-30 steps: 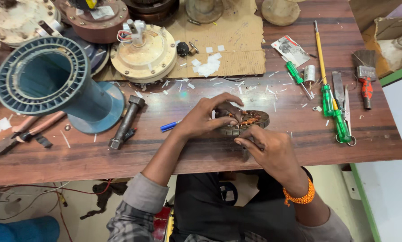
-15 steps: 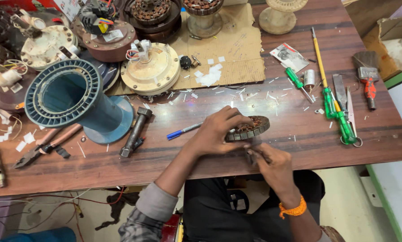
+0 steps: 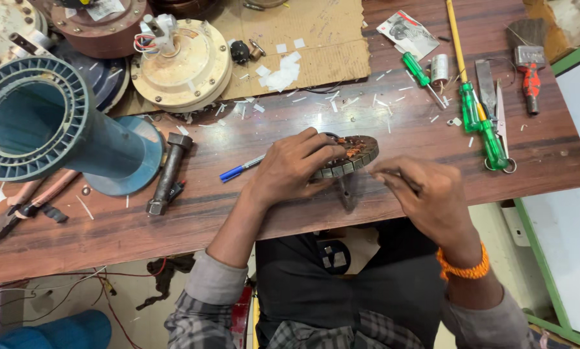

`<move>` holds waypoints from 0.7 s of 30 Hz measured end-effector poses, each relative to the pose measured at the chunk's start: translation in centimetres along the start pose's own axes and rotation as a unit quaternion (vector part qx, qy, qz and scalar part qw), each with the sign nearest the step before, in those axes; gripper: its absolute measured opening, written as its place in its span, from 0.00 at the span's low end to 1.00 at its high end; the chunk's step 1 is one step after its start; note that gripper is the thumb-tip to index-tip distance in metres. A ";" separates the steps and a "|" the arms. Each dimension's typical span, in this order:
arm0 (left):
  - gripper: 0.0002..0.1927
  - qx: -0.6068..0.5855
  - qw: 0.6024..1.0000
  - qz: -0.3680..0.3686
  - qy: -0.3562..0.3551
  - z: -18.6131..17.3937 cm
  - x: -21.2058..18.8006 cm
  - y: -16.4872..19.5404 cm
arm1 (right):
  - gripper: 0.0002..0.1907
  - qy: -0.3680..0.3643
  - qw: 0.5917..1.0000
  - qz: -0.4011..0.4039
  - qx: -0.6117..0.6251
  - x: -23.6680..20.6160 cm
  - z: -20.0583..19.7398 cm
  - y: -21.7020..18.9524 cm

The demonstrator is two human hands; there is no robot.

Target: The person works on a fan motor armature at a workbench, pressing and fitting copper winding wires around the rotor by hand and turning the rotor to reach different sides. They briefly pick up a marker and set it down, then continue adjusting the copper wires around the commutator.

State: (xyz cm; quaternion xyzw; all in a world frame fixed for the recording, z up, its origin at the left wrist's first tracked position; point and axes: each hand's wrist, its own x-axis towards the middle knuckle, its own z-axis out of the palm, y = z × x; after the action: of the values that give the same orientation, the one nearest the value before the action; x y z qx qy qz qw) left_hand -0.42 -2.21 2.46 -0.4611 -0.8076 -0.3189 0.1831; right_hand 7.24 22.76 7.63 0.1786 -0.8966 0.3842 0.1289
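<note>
A round motor stator (image 3: pixel 353 155) with copper windings and a ribbed metal rim lies on the wooden workbench (image 3: pixel 393 123) near its front edge. My left hand (image 3: pixel 291 167) rests over the stator's left side and holds it down. My right hand (image 3: pixel 425 194) is just right of the stator, fingers pinched around a thin dark tool whose tip points toward the rim. An orange bracelet (image 3: pixel 463 265) circles my right wrist.
A blue pen (image 3: pixel 238 171) and a dark hammer (image 3: pixel 168 174) lie left of my hands. A teal finned motor housing (image 3: pixel 44 123), a cream fan motor (image 3: pixel 183 64), cardboard (image 3: pixel 316 39), green screwdrivers (image 3: pixel 480 123), scissors (image 3: pixel 502 123), pliers (image 3: pixel 19 207) and paper scraps surround them.
The view has shifted closer over the bench. My right hand has come up from the bench edge to the stator's right side; my left hand stays on the stator.
</note>
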 end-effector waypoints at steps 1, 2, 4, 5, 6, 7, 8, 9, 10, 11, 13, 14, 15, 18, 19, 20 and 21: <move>0.30 0.002 1.000 -0.017 -0.008 -0.1 0.0 0.0 | 0.06 0.001 1.000 -0.010 -0.005 0.7 0.2 -0.3; 0.30 0.005 0.999 -0.034 -0.016 -0.1 0.0 0.0 | 0.06 0.001 1.000 -0.021 -0.010 1.4 0.4 -0.5; 0.29 0.018 0.999 -0.029 -0.010 -0.2 -0.2 0.0 | 0.05 0.001 0.999 -0.042 -0.019 2.3 0.8 -0.7; 0.28 0.028 1.000 -0.008 0.005 -0.2 -0.3 -0.1 | 0.05 0.000 0.998 -0.053 -0.024 2.6 1.0 -0.7; 0.26 0.037 0.999 0.014 0.021 -0.2 -0.3 -0.2 | 0.05 0.000 0.997 -0.064 -0.030 2.9 1.1 -0.5; 0.25 0.048 0.998 0.019 0.025 -0.2 -0.3 -0.2 | 0.05 -0.005 0.998 -0.059 -0.032 3.3 1.2 -0.3; 0.23 0.058 0.998 0.024 0.029 -0.1 -0.4 -0.1 | 0.05 -0.010 0.998 -0.053 -0.036 3.6 1.3 -0.1; 0.22 0.067 0.997 0.030 0.033 -0.1 -0.3 -0.1 | 0.05 -0.014 0.998 -0.046 -0.039 4.0 1.3 0.2; 0.22 0.069 0.997 0.030 0.030 -0.1 -0.3 0.0 | 0.05 -0.016 0.997 -0.051 -0.046 4.4 1.3 0.5; 0.22 0.073 0.996 0.030 0.027 -0.1 -0.2 0.0 | 0.05 -0.018 0.997 -0.058 -0.052 5.0 1.4 0.9; 0.22 0.077 0.996 0.032 0.024 -0.3 -0.2 0.1 | 0.06 -0.024 0.994 -0.074 -0.071 6.4 1.5 1.5; 0.22 0.077 0.996 0.032 0.025 -0.3 -0.2 0.1 | 0.06 -0.029 0.992 -0.084 -0.085 7.2 1.5 1.8; 0.22 0.077 0.996 0.033 0.026 -0.3 -0.2 0.0 | 0.06 -0.034 0.990 -0.095 -0.099 7.8 1.6 1.9; 0.26 -0.052 0.998 -0.030 0.017 0.0 -0.7 -0.8 | 0.08 -0.065 0.985 -0.096 -0.128 9.0 2.2 2.0; 0.23 -0.138 0.987 -0.077 0.039 0.4 -0.8 -1.1 | 0.08 -0.069 0.985 -0.086 -0.132 9.2 2.4 1.9; 0.22 -0.224 0.965 -0.125 0.060 1.0 -0.9 -1.3 | 0.08 -0.076 0.985 -0.075 -0.137 9.1 2.6 1.8; 0.21 -0.308 0.932 -0.172 0.082 1.7 -1.1 -1.5 | 0.08 -0.084 0.984 -0.064 -0.140 9.0 2.8 1.8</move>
State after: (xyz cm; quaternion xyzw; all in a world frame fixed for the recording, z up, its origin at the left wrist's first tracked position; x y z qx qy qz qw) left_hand -1.16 -2.28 0.06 -0.3210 -0.7191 -0.6150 0.0402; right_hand -1.93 19.85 7.96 0.2475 -0.9360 0.2290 0.1011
